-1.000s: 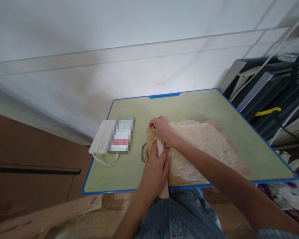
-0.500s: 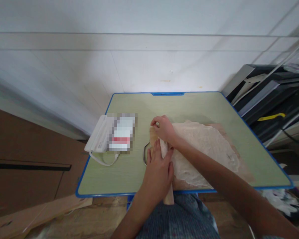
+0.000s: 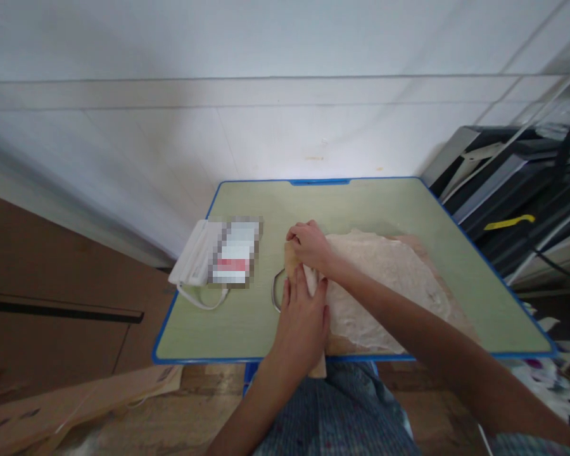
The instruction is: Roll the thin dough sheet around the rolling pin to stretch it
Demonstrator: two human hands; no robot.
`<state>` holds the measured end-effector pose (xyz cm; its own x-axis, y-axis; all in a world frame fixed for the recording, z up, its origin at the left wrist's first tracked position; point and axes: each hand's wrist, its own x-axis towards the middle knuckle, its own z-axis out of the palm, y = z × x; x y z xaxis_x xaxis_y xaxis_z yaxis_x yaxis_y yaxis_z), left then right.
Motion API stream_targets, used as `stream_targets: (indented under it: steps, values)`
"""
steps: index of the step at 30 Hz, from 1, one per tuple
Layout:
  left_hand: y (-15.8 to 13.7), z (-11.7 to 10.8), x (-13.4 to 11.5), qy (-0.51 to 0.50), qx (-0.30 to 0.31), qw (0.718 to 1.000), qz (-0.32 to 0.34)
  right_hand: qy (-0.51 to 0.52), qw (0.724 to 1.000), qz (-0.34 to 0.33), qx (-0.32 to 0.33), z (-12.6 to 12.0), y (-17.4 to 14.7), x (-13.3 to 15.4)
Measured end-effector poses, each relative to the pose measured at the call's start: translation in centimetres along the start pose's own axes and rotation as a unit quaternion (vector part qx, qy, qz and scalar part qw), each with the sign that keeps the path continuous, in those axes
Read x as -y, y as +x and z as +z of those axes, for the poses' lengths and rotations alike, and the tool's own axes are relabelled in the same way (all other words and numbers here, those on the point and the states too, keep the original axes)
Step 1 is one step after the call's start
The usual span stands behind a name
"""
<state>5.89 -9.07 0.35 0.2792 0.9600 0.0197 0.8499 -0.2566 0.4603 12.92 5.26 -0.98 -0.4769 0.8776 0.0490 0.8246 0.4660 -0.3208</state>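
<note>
Dough sheet [image 3: 375, 278]: pale, thin, ragged-edged | left fingers [image 3: 302, 285]: spread over roll [image 3: 310, 278] | right fingers [image 3: 294, 232]: curled, hold unclear

Camera: on that person's head | Facing: forward and downward, over the left hand [image 3: 301, 326] and right hand [image 3: 312, 246], to the wall [image 3: 266, 44] | Nearness: quite close, yet all table [image 3: 375, 202] corners fit
</note>
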Motion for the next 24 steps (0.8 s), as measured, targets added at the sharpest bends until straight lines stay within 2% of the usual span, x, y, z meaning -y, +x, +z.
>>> stream_targets:
  steps: [7,13,17,24]
  values:
    - [0.0,0.6,0.1,-0.024,-0.013,0.999,0.038,-0.039,0.999,-0.004,0.021,-1.2,-1.5,-1.3]
    - [0.1,0.5,1.1,-0.054,-0.027,0.998,0.031,-0.081,0.997,0.008,0.019,-0.8,-0.2,1.2]
    - [0.1,0.2,1.2,-0.062,-0.042,0.997,0.028,-0.103,0.995,-0.013,0.014,-0.7,0.5,3.0]
    - [0.2,0.5,1.0,-0.048,-0.061,0.997,0.025,-0.114,0.993,-0.034,0.024,-0.8,0.5,2.9]
